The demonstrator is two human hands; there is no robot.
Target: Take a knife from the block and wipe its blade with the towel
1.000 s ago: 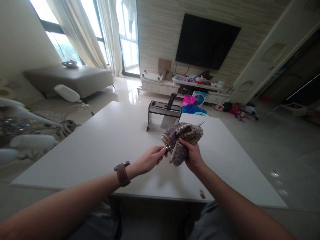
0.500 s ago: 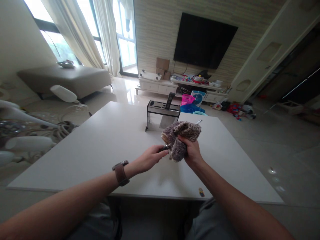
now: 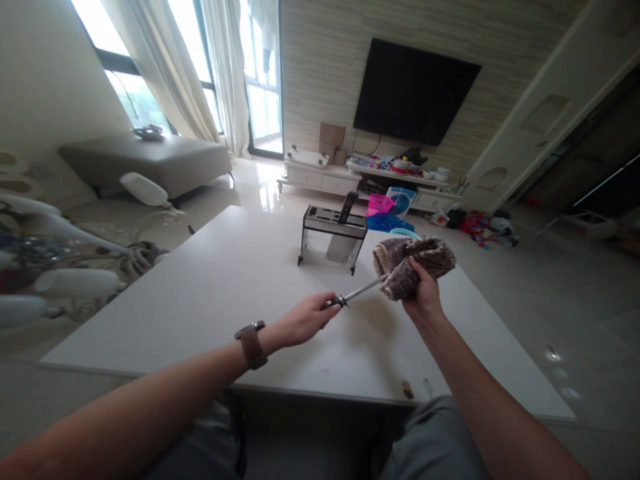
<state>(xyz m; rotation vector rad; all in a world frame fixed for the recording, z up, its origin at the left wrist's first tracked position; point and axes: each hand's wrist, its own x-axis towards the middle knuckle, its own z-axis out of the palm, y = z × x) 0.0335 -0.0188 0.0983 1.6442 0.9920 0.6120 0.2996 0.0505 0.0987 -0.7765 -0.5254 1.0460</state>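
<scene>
Landmark = knife rack (image 3: 334, 221), upright on the white table (image 3: 200, 293), one black-handled knife (image 3: 349, 208) slotted in its top, blade visible below. Left hand (image 3: 311, 319): fingers closed round the dark handle of the metal rod (image 3: 367, 287), on the near side of the rack. Rod slopes up and right from the guard; its far end goes into the bunched cloth (image 3: 411, 265). Right hand (image 3: 424, 293): clenched on the cloth, thumb on the near face, cloth right of the rack and a bit nearer. Rod and cloth in contact, both hands above the tabletop, hands apart. Small yellow sticker (image 3: 407, 389) at the table's near edge, right of the rack. Pink basket (image 3: 379, 204) beyond the rack to the right, TV (image 3: 417, 91) on the wall farther back.
</scene>
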